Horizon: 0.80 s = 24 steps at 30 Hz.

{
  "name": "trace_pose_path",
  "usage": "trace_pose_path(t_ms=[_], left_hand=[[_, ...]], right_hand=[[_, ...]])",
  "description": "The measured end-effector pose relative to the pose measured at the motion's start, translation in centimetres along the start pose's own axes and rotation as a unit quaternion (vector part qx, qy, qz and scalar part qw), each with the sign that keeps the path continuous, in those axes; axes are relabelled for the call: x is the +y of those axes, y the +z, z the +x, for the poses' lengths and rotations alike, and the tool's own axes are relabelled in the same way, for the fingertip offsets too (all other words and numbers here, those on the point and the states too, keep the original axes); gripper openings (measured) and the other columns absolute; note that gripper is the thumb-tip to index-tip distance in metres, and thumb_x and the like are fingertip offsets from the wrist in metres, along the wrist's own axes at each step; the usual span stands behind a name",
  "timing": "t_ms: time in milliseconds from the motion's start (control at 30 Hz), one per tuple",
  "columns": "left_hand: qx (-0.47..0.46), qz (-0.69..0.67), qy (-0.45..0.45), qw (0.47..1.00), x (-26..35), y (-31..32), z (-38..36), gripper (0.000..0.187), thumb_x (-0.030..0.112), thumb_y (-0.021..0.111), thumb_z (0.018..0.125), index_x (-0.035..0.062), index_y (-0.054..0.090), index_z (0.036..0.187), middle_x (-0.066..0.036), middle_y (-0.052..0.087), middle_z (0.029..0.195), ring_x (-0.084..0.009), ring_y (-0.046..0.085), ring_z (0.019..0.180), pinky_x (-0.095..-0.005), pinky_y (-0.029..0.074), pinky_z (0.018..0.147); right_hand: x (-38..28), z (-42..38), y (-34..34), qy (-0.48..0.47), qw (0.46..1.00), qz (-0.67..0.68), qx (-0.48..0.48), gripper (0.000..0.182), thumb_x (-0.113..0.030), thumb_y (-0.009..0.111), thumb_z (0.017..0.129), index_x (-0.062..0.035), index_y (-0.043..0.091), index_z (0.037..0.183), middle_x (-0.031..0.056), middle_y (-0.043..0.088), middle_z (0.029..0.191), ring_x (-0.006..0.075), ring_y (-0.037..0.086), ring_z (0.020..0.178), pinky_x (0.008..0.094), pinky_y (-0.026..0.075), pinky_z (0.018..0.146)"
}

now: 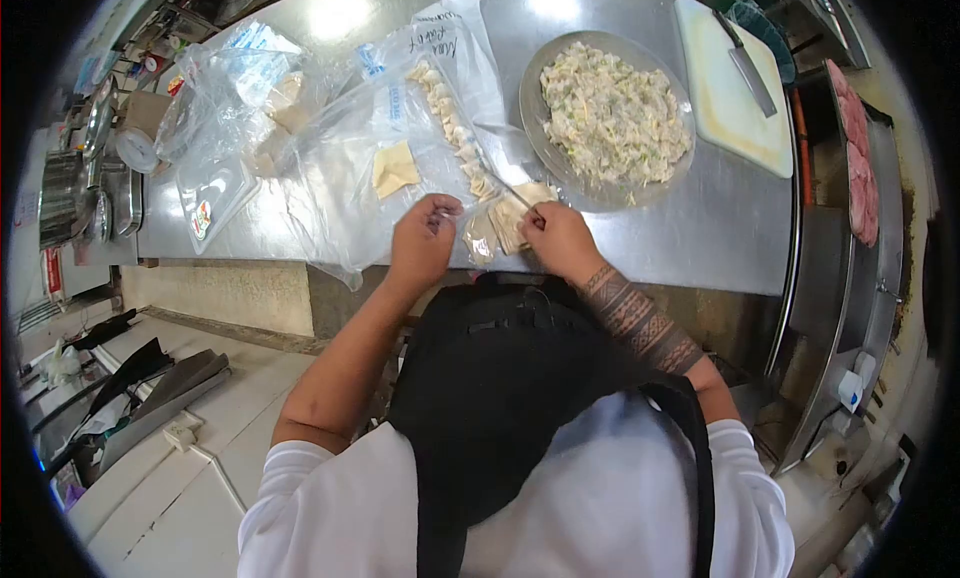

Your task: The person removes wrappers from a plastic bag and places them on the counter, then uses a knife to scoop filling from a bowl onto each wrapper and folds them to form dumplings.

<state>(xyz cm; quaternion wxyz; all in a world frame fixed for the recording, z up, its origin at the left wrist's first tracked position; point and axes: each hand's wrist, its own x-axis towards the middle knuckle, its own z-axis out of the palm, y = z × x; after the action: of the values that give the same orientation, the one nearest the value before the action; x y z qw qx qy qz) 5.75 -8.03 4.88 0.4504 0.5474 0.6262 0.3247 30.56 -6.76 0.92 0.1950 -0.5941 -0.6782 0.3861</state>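
Observation:
My right hand is closed around a thin metal utensil, whose far end points towards the row of dumplings. Under and beside that hand lies a stack of square dough wrappers, partly covered by plastic. My left hand is to the left of the stack, its fingers loosely curled and apart from the thumb; I see nothing in it. A single wrapper rests flat on the clear plastic sheet just beyond. Several folded dumplings form a line there. A wide bowl holds pale minced filling flecked with green.
On the steel table, a white cutting board carries a knife at the right. Plastic bags with pale contents and a clear lid are at the left. Metal pans stand farther left. Pink trays line the right side.

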Motion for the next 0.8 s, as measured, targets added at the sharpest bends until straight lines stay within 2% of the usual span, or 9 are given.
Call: trace_pose_path(t_ms=[67,167,233,400,467,567,600,633,800], left_hand=[[-0.044,-0.004,-0.003,0.999,0.0,1.7,-1.4,0.018,0.004,0.061,0.096,0.0047,0.07,0.112,-0.002,0.07,0.094,-0.0092,0.061,0.08,-0.027,0.051,0.076],[-0.1,0.027,0.02,0.994,0.6,3.5,-2.1,0.017,0.002,0.06,0.097,0.0049,0.071,0.11,-0.001,0.069,0.09,-0.0087,0.059,0.078,-0.0269,0.05,0.075],[-0.117,-0.161,-0.103,0.975,1.3,4.6,-1.6,0.021,0.014,0.059,0.101,0.0037,0.067,0.119,-0.005,0.07,0.101,-0.0133,0.064,0.085,-0.0299,0.053,0.079],[-0.198,-0.562,-0.32,0.737,6.5,4.7,0.1,0.043,0.037,0.053,0.108,0.0016,0.058,0.133,-0.014,0.068,0.121,-0.0231,0.07,0.105,-0.0379,0.056,0.092],[-0.245,-0.551,-0.313,0.734,3.9,5.1,1.2,0.042,0.032,0.051,0.109,-0.0003,0.056,0.135,-0.017,0.067,0.126,-0.0268,0.069,0.111,-0.0412,0.055,0.096],[-0.219,-0.46,-0.285,0.812,3.4,6.2,1.4,0.039,0.023,0.056,0.105,-0.002,0.056,0.136,-0.017,0.068,0.126,-0.0297,0.068,0.113,-0.0438,0.055,0.098],[-0.224,-0.446,-0.274,0.822,4.1,6.3,1.5,0.039,0.02,0.057,0.104,-0.0021,0.056,0.136,-0.016,0.068,0.126,-0.0301,0.068,0.113,-0.0444,0.056,0.098],[-0.229,-0.432,-0.264,0.831,4.5,6.5,1.6,0.038,0.017,0.058,0.103,-0.0023,0.056,0.136,-0.016,0.068,0.126,-0.0304,0.068,0.114,-0.045,0.056,0.098],[-0.196,-0.453,-0.296,0.818,3.8,8.3,2.2,0.038,0.011,0.06,0.102,-0.0025,0.054,0.137,-0.015,0.067,0.129,-0.0283,0.068,0.116,-0.0417,0.054,0.102]], right_hand=[[-0.4,0.4,-0.9,0.035,0.998,0.044,-0.021,0.027,-0.025,0.069,0.09,0.0025,0.071,0.086,0.0258,0.068,0.082,0.0423,0.068,0.079,0.0453,0.054,0.073],[-0.4,0.5,-1.4,0.099,0.99,0.099,-0.028,0.025,-0.023,0.07,0.091,0.0019,0.072,0.091,0.0232,0.069,0.083,0.0366,0.069,0.075,0.0424,0.054,0.072],[-1.3,-0.1,-1.8,0.111,0.977,0.182,0.004,0.022,-0.021,0.069,0.092,0.0011,0.073,0.093,0.0188,0.071,0.083,0.0294,0.069,0.074,0.0389,0.054,0.071],[-4.3,-2.7,-3.8,0.015,0.971,0.226,-0.076,0.019,-0.016,0.067,0.098,-0.0007,0.072,0.108,0.0073,0.07,0.088,0.0133,0.063,0.076,0.0302,0.052,0.07],[-6.4,-3.6,-5.9,-0.006,0.96,0.248,-0.131,0.021,-0.013,0.065,0.102,-0.0007,0.07,0.118,0.0025,0.066,0.092,0.0062,0.056,0.08,0.0247,0.05,0.072],[-6.7,-4.2,-11.3,0.017,0.963,0.25,-0.097,0.027,-0.01,0.061,0.104,-0.0026,0.068,0.128,0.0078,0.071,0.109,0.0114,0.064,0.091,0.0295,0.053,0.08],[-6.1,-4.0,-13.0,-0.086,0.985,0.148,-0.02,0.032,-0.007,0.056,0.104,-0.0049,0.066,0.134,0.0141,0.074,0.119,0.0225,0.07,0.1,0.0367,0.054,0.087],[-5.3,-3.8,-15.1,-0.083,0.996,0.043,-0.008,0.033,-0.007,0.056,0.103,-0.0053,0.066,0.134,0.0207,0.071,0.125,0.0361,0.07,0.106,0.0423,0.054,0.093],[-1.6,-2.2,-19.6,-0.007,0.976,-0.215,-0.044,0.033,-0.011,0.055,0.1,-0.008,0.069,0.13,0.0226,0.072,0.11,0.0436,0.066,0.101,0.0487,0.055,0.087]])
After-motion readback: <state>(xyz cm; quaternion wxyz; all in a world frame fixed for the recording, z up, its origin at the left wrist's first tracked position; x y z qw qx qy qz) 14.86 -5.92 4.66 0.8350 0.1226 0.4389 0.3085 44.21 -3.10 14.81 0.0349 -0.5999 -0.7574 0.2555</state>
